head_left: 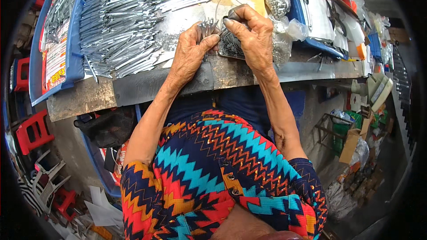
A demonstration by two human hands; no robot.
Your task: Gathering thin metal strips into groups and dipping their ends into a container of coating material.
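Note:
Near the front edge of the workbench, my left hand [191,51] is closed around a small bunch of thin metal strips [207,27], whose ends stick up above the fingers. Just to its right, my right hand [255,35] is bent in a pinch, thumb against the fingers. What lies between those fingertips, if anything, is too small to make out. Below that pinch sits a small open tray of short dark metal pins [231,46], partly covered by the hand. A large heap of long silvery metal strips [126,22] spreads over the bench to the left.
A blue bin [73,69] stands at the left end of the bench. Clear plastic bags of small parts [281,40] lie right of the tray, beside a blue tray [322,46] with pliers [334,18]. Red stools [34,132] are on the floor at left.

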